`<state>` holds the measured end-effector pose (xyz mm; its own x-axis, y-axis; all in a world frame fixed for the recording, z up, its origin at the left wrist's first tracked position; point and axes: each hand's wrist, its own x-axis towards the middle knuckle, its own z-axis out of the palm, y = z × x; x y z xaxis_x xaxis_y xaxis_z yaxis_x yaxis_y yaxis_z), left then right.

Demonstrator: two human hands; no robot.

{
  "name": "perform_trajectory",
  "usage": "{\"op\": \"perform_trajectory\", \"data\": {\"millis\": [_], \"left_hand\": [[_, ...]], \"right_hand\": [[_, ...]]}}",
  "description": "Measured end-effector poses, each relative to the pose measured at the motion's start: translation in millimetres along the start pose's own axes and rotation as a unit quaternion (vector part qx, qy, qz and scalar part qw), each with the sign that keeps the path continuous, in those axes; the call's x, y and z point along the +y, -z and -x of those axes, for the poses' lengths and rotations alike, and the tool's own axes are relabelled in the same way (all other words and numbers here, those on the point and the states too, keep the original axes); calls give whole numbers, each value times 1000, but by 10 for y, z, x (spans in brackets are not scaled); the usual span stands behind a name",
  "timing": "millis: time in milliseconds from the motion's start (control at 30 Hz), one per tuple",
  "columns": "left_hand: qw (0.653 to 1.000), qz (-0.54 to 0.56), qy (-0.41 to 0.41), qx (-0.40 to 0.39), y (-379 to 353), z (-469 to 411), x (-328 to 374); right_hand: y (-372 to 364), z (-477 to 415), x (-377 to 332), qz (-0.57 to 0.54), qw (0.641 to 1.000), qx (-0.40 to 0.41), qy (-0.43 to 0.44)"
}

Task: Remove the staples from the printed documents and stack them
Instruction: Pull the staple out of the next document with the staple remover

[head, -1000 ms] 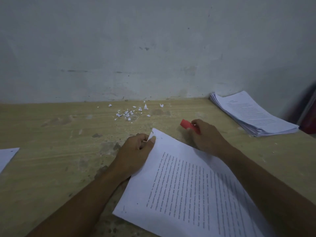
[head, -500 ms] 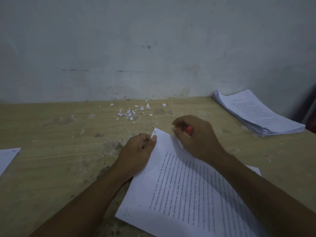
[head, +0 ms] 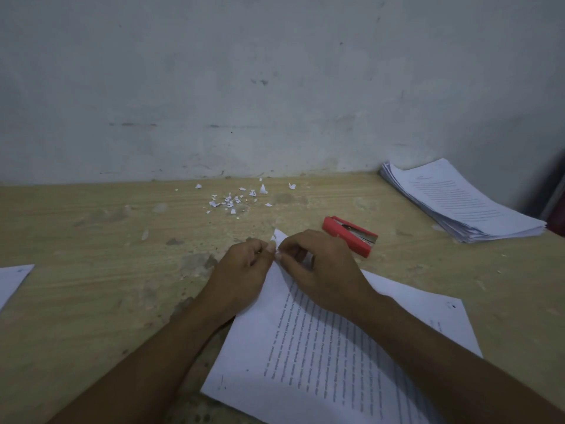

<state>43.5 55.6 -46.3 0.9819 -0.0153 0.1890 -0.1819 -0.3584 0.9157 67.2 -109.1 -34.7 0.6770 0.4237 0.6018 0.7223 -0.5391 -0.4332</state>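
We pinch the far corner of the document (head: 305, 362) with left hand (head: 241, 270) and right hand (head: 321, 270), meeting there; red tool (head: 350, 235) lies just beyond the right.

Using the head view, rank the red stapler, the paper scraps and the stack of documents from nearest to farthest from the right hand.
1. The red stapler, just beyond the right hand, to its right.
2. The paper scraps, farther back, to the left.
3. The stack of documents, far back on the right.
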Motion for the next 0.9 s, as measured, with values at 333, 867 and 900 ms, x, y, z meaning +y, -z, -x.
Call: {"op": "perform_trajectory", "data": {"millis": [333, 867, 900], "left_hand": [[1000, -20, -6, -1, 8, 28, 24], [999, -42, 17, 14, -16, 41, 63], [999, -42, 21, 15, -16, 31, 56]], "right_hand": [[-2, 7, -19, -2, 1000, -15, 21], [87, 2, 66, -22, 999, -46, 2], [123, -15, 71, 13, 998, -53, 35]]}}
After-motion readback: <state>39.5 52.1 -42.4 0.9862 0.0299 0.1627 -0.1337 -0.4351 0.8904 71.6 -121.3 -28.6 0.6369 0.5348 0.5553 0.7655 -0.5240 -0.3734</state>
